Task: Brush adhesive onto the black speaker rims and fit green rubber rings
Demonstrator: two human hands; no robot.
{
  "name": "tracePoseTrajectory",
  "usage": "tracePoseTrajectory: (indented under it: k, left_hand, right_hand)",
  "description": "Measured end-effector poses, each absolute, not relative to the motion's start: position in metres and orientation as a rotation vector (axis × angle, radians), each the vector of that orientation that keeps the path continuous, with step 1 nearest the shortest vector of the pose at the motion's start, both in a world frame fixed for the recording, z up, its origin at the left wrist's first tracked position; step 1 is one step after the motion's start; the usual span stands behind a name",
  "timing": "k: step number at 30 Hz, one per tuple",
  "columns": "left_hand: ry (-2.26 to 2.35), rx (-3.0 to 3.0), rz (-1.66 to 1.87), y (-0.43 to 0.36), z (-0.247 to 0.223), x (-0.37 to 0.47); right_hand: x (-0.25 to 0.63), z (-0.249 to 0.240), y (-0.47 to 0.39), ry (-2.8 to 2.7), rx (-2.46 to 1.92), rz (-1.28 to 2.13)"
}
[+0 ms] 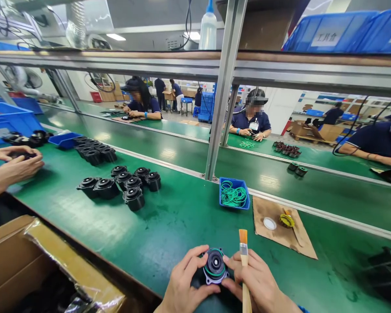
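Work is judged part-done on the black housing (216, 263): a green ring (215, 275) is looped around it, though whether it is fully seated cannot be told. Loose rings (234, 195) are left in a blue tray (234, 207) just past twelve o'clock, and no ring is seen on the other housings (133, 200) grouped between ten and eleven. The black housing is clamped between both hands' fingertips, the left hand (185, 278) set at its nine o'clock, the right hand (257, 278) at three, where a brush (244, 250) is also gripped, bristles up.
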State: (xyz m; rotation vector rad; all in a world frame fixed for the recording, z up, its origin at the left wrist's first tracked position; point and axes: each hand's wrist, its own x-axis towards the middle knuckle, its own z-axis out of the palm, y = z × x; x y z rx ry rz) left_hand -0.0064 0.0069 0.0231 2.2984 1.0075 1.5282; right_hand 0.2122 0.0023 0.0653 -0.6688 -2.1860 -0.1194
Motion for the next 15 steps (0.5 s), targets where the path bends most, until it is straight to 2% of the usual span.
tracePoseTrajectory:
  k: [3,10,15]
  left_hand:
    - [1.018,2.279,1.569,0.004,0.021,-0.005]
    - [1.027,2.190,1.414,0.006,0.029,-0.004]
    - [1.013,2.187,1.440,0.006,0.023,-0.005]
  right_hand:
    - [0.214,0.064,0.002,-2.187,-0.678,-0.127]
    - [0.214,0.084,0.021,-2.231,-0.705,0.234]
    - [0.216,0.074,0.021,-2.167,-0.713,0.188]
